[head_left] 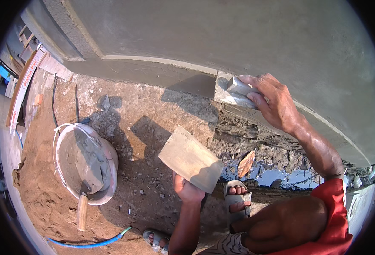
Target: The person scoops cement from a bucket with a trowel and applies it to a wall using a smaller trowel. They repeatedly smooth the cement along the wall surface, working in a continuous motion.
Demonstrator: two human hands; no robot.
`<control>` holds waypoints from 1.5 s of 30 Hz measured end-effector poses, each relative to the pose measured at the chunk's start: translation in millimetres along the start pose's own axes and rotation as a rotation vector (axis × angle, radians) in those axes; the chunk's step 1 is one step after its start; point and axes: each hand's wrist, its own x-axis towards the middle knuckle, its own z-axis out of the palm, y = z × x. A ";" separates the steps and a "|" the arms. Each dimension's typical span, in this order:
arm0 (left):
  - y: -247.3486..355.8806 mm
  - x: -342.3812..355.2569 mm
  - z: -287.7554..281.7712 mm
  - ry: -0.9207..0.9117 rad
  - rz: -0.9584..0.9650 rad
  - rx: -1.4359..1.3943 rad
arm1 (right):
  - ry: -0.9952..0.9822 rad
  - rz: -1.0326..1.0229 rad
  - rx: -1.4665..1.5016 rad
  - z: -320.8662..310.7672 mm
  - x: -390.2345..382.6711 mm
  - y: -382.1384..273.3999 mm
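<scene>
At the low band of the grey plastered wall (153, 34), my right hand (272, 100) grips the handle of a mortar-smeared float (221, 91), its plate lying against the band. My left hand (185, 191) is closed under a pale wooden board (191, 157), held out over the ground with its top face showing and a shadow across one corner. A white bucket (113, 163) of wet grey mortar (81, 155) stands at the left, with a wooden-handled trowel (82, 212) leaning in it.
My sandalled feet (238, 199) stand on dirt beside a water-filled trench (281, 173) with a dry leaf (246, 163). A blue hose (85, 242) lies at the lower left, black cables (76, 102) behind the bucket. Printed planks (23, 89) and clutter line the left edge.
</scene>
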 end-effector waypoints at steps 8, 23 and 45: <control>-8.9 3.6 1.9 0.089 -0.049 0.001 | -0.049 0.068 -0.141 -3.0 4.6 11.4; -14.6 16.8 9.1 0.153 -0.132 -0.037 | -0.030 0.226 0.067 -42.7 -16.3 3.6; -10.0 14.6 21.0 0.127 -0.101 0.040 | 0.121 -0.109 -0.302 27.5 -64.1 27.6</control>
